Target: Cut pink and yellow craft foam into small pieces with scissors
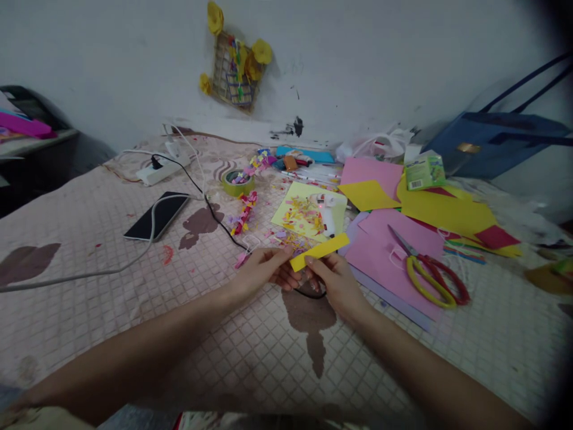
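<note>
A yellow paper strip point(332, 243) is stretched slantwise between my two hands, above the patterned tablecloth. My right hand point(338, 280) pinches its lower edge, the thumb lying on its face. My left hand point(268, 267) is closed at the strip's left end, thumb on top and fingers curled below. Just beyond them lie small paper scraps point(293, 240) and a pale yellow sheet point(286, 203) strewn with more cut bits. A white glue gun point(332, 206) rests on that sheet. Scissors with one yellow and one red handle point(432, 280) lie to the right on pink paper point(380, 254).
Left of my hands are a dark phone point(157, 216), a white power strip point(162, 170) and trailing cables. A green tape roll point(237, 182) and a decorated red stick point(245, 214) lie mid-table. Yellow sheets point(447, 212), a small green box point(424, 171) and a blue bag point(496, 143) are at right.
</note>
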`<control>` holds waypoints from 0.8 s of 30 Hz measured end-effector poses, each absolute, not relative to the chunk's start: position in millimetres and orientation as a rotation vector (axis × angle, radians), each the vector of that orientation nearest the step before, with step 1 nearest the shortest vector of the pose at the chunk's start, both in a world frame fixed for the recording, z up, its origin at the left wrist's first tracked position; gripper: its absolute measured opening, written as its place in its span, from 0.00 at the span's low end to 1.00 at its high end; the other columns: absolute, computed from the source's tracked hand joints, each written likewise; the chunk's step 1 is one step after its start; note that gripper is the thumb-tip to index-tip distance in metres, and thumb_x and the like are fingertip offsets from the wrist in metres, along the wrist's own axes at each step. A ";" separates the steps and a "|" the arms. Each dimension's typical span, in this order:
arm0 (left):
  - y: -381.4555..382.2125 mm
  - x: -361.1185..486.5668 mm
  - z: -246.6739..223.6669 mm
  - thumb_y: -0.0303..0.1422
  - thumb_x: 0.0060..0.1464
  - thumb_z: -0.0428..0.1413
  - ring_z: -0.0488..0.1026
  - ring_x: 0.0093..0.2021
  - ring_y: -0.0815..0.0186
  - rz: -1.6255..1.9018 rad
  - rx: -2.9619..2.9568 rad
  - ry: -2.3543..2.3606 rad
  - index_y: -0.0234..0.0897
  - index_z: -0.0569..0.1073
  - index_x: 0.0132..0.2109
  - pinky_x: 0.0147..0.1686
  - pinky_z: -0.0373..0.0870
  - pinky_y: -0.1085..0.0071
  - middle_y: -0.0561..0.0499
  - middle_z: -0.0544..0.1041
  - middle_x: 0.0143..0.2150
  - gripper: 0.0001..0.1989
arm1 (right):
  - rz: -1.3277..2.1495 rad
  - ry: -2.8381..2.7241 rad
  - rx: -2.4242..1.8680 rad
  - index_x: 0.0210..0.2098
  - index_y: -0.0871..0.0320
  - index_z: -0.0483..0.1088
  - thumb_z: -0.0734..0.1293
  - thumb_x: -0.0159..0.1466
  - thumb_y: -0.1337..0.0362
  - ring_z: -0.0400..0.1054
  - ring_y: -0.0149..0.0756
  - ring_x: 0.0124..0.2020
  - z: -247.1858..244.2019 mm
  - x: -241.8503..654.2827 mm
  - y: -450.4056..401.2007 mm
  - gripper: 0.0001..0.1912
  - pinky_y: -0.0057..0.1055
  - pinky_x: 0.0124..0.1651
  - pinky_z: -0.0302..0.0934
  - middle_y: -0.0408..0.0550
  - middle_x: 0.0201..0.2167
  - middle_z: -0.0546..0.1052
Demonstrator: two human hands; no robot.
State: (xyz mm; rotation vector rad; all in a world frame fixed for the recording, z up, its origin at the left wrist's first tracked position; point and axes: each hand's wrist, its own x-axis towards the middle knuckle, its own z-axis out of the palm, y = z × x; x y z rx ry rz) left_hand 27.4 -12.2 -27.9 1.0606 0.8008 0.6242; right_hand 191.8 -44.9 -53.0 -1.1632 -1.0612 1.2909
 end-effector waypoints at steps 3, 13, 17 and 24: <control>-12.8 27.3 -26.1 0.48 0.48 0.59 0.74 0.24 0.69 0.615 1.079 0.817 0.29 0.73 0.30 0.27 0.70 0.73 0.46 0.77 0.26 0.22 | 1.294 -1.087 -1.165 0.24 0.58 0.66 0.67 0.58 0.53 0.55 0.24 0.14 -51.4 191.8 -45.0 0.16 0.24 0.18 0.49 0.38 0.16 0.66; -10.1 26.3 -30.9 0.44 0.48 0.60 0.73 0.24 0.71 0.653 1.163 0.810 0.32 0.69 0.31 0.28 0.70 0.75 0.51 0.75 0.25 0.18 | 1.306 -1.101 -1.162 0.25 0.58 0.67 0.67 0.59 0.52 0.56 0.24 0.15 -49.3 191.0 -46.0 0.15 0.24 0.18 0.50 0.39 0.19 0.67; -8.8 26.2 -33.6 0.43 0.49 0.59 0.73 0.28 0.69 0.717 1.259 0.777 0.33 0.69 0.35 0.29 0.69 0.74 0.52 0.74 0.29 0.16 | 1.230 -1.098 -1.187 0.25 0.58 0.67 0.65 0.60 0.52 0.57 0.25 0.16 -44.9 192.0 -45.2 0.16 0.25 0.18 0.50 0.40 0.19 0.68; -10.5 26.4 -31.2 0.33 0.50 0.60 0.70 0.42 0.67 0.868 1.459 0.603 0.35 0.69 0.37 0.41 0.67 0.71 0.48 0.72 0.43 0.09 | 1.061 -1.228 -1.295 0.24 0.58 0.67 0.66 0.57 0.48 0.59 0.27 0.16 -40.6 195.7 -42.0 0.19 0.26 0.18 0.51 0.41 0.18 0.68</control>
